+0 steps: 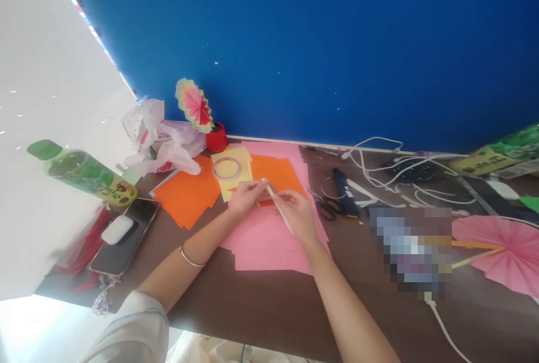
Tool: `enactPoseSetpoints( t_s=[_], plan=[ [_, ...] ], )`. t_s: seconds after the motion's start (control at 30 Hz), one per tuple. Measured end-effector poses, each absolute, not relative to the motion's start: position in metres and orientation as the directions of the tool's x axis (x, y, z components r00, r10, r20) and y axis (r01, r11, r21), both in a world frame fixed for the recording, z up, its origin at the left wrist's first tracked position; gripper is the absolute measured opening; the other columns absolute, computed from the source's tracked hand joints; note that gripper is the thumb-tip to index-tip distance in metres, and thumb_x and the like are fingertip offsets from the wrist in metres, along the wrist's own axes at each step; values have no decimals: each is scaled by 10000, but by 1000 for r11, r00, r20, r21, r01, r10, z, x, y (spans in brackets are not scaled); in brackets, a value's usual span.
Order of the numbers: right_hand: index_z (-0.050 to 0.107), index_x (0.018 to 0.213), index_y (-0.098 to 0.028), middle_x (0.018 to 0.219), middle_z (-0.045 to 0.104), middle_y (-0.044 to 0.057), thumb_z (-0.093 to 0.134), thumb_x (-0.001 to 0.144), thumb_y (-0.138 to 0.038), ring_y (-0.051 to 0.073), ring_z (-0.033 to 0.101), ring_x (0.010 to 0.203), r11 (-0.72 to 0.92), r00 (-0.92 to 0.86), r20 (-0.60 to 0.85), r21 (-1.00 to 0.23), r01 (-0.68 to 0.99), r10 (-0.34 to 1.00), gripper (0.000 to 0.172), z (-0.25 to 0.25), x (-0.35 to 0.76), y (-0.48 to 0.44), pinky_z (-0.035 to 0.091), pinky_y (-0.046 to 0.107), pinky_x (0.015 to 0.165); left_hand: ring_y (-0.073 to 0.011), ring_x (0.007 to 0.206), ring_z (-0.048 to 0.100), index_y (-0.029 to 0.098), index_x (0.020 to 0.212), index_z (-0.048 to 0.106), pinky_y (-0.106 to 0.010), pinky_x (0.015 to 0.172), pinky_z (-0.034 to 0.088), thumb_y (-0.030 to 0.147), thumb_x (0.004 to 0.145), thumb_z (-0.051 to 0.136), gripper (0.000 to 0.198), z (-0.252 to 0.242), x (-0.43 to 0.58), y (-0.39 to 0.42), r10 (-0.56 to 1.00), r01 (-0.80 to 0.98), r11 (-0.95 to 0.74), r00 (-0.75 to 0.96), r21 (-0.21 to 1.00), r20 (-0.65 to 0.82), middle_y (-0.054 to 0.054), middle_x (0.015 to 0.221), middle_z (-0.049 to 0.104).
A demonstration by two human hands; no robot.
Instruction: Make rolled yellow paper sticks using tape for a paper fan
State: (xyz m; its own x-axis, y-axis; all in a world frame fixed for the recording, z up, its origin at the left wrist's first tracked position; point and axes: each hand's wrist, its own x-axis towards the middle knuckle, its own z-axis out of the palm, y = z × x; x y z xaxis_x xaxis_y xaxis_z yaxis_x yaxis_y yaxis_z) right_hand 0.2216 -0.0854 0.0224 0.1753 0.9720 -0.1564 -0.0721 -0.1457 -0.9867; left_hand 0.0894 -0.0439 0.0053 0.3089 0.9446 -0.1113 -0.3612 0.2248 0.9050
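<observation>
Both hands hold a narrow, pale strip point(273, 194), which looks like folded paper, above the pink paper sheets point(265, 253). My left hand point(247, 196) pinches its upper end between closed fingers. Further down the strip, my right hand point(298, 212) grips it, and its lower end shows beneath the palm. Orange paper point(282, 171) lies behind the hands on the pink stack. A yellow sheet point(244, 169) with a roll of clear tape point(226, 169) on it is just beyond my left hand. Scissors point(328, 207) rest to the right of my right hand.
At left stand a green-capped bottle point(88, 175) and a phone point(137, 239) bearing a white earbud case point(118, 230). A plastic bag point(168, 144) and red pot point(216, 138) sit behind. A dark glue gun point(345, 194), white cables point(370, 166) and a pink paper fan point(501, 245) lie right.
</observation>
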Motion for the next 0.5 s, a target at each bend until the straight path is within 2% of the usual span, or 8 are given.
enactPoseSetpoints(
  t_s=[0.5],
  plan=[
    [614,698,-161,639,624,16,750,622,-385,120,577,484,-188,167,-192,-981,-41,967,272,25,222,-87,512,250,469,-227,783,685,120,791,680,-380,771,548,533,674,664,430,4,88,-43,932,-376,249,343,892,-116,-89,771,709]
  ],
)
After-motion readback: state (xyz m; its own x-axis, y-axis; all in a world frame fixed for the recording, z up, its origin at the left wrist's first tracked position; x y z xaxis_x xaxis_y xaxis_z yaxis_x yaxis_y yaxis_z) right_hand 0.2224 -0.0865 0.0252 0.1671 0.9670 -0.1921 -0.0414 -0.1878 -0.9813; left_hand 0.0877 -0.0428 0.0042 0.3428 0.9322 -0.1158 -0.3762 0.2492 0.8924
